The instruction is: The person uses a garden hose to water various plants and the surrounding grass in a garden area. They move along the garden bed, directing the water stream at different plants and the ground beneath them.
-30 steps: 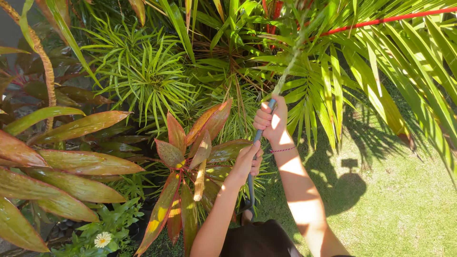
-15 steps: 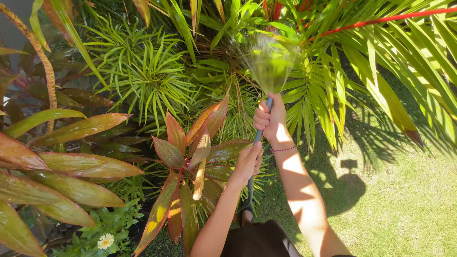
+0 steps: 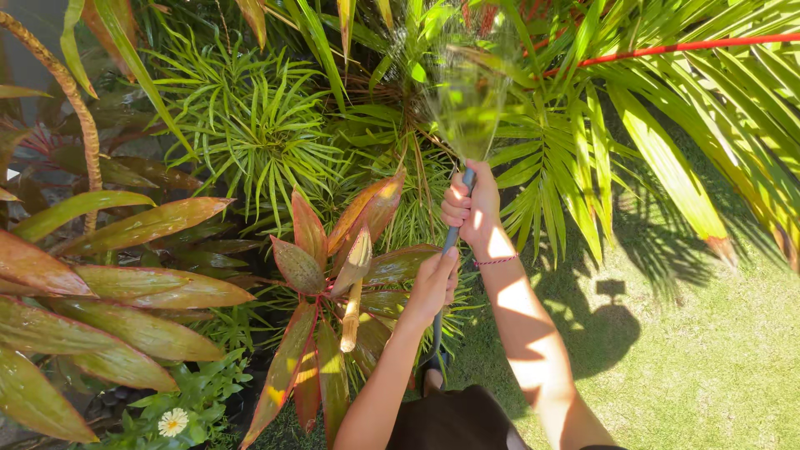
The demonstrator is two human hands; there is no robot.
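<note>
From the head view, the right hand (image 3: 473, 210) is clenched around the top end of a blue-grey hose (image 3: 451, 240), its fingers (image 3: 456, 208) wrapped just below the tip, where a fan of water spray (image 3: 467, 100) spreads toward the palm fronds (image 3: 575, 158). Lower down, the left hand (image 3: 433, 287) grips the same hose, which runs between both fists above the red-leaved plant (image 3: 333, 275) and beside the lawn (image 3: 692, 358).

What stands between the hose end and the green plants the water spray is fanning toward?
Nothing visible. The right hand grips the hose near its tip, the left hand lower down, and the spray fans straight onto the palm fronds ahead.
</note>
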